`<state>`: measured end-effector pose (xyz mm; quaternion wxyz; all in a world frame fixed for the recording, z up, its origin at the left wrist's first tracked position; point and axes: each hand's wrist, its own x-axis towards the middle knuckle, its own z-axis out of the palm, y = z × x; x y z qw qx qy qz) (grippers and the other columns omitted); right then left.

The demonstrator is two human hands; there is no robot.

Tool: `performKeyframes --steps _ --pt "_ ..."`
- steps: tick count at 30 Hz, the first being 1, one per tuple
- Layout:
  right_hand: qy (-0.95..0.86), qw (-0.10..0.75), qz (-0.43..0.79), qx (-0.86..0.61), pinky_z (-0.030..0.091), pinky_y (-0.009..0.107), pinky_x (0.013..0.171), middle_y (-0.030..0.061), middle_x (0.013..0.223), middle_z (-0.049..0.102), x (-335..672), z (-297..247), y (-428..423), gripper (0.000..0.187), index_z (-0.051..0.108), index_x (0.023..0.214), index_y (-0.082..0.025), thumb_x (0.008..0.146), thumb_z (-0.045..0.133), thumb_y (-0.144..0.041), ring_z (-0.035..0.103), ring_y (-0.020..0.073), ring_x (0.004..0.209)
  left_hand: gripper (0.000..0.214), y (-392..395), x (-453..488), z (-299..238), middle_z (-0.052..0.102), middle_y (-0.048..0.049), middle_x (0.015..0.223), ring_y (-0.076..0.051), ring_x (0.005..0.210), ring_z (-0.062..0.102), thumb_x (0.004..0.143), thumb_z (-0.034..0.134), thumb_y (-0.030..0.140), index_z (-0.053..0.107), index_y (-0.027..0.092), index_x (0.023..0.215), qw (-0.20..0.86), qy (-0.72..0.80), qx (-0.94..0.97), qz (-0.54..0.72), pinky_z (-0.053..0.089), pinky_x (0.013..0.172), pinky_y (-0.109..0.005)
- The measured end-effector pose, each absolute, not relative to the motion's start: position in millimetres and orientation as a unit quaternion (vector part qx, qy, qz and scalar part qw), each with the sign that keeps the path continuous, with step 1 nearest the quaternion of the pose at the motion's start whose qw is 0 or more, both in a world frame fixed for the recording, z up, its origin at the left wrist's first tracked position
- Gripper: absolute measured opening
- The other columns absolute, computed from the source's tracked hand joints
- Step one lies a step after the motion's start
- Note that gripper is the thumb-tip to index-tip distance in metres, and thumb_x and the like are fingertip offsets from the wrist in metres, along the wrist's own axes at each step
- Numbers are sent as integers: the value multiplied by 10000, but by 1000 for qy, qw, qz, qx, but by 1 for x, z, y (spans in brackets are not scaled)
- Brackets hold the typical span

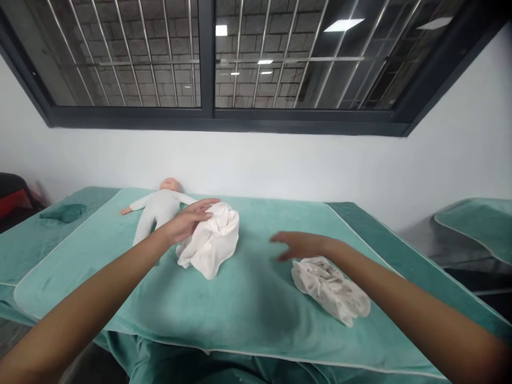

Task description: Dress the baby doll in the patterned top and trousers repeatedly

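Observation:
My left hand [190, 221] rests against the left side of a crumpled white cloth [216, 240], its fingers stretched out along the top. The cloth stands bunched up in the middle of the green bed cover. My right hand [300, 244] hovers to the right, slightly smeared by motion, thumb and fingers apart with nothing between them. Just below it lies a second crumpled cloth, white with a faint grey pattern [330, 290]. A baby doll in a white bodysuit [162, 205] lies on its back behind my left hand, one leg partly hidden by my forearm.
The green padded cover [240, 325] with pale piping spreads over the bed against a white wall [260, 165]. A dark-framed barred window [208, 114] is above. At far left is a black and red object [16, 200]; another green-covered surface [480, 221] stands at right.

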<state>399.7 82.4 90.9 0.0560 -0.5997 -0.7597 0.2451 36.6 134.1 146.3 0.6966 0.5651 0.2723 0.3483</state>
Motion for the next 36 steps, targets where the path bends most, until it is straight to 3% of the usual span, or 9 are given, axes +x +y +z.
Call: performKeyframes --steps 3,7,12,16,19,22,29,33,36 --pt "-743 243 414 -466 489 403 1029 109 1454 561 341 114 96 587 552 1392 -283 877 632 -555 562 265 1296 487 124 46 154 707 -80 1159 -218 1010 661 724 828 302 715 229 1192 664 279 597 353 492 895 -334" --pt "-730 346 470 -356 503 368 948 68 1215 670 280 123 101 477 625 1194 -214 825 709 -506 614 229 1137 470 108 52 166 713 -82 1083 -234 974 678 757 795 338 687 222 1200 619 286 653 328 510 864 -350" --pt "-745 378 338 -433 411 262 677 -27 787 609 273 144 103 242 601 829 -192 797 682 -418 543 151 759 430 97 43 176 677 -58 1235 -269 1144 627 843 673 320 634 279 1269 428 333 795 272 482 940 -365" --pt "-772 314 227 -504 325 246 608 -57 723 547 293 173 101 202 577 828 -217 761 699 -363 467 130 680 468 103 37 169 683 -39 1226 -291 1109 632 854 597 242 594 320 1316 201 422 853 231 459 913 -382" --pt "-808 201 270 -484 303 244 583 -51 746 548 299 186 94 294 597 836 -216 762 730 -468 464 129 672 305 108 42 164 704 -47 1131 -273 1022 651 895 528 218 637 273 1175 105 446 846 272 452 838 -356" --pt "-810 211 336 -431 369 250 630 -30 817 587 289 185 88 337 599 874 -208 798 702 -519 516 139 730 213 104 55 166 698 -39 1079 -245 967 643 912 488 197 633 255 1057 39 430 850 302 431 764 -330" --pt "-782 348 220 -469 434 271 708 0 992 671 256 167 90 204 574 1027 -227 827 593 -266 600 155 805 200 100 73 178 680 -48 1081 -247 920 626 886 508 190 620 263 1035 20 439 848 297 390 695 -327" --pt "-788 336 203 -473 426 269 683 27 1089 686 244 167 87 409 528 1209 -236 825 634 -328 621 188 864 147 109 72 182 690 -42 985 -248 887 618 855 530 185 591 252 971 75 464 821 324 393 707 -333" --pt "-793 306 141 -507 377 272 655 21 952 702 241 172 86 277 565 1153 -236 883 531 -284 615 201 808 60 109 72 183 679 -38 928 -236 831 604 890 541 290 569 242 912 96 460 821 323 389 697 -332"
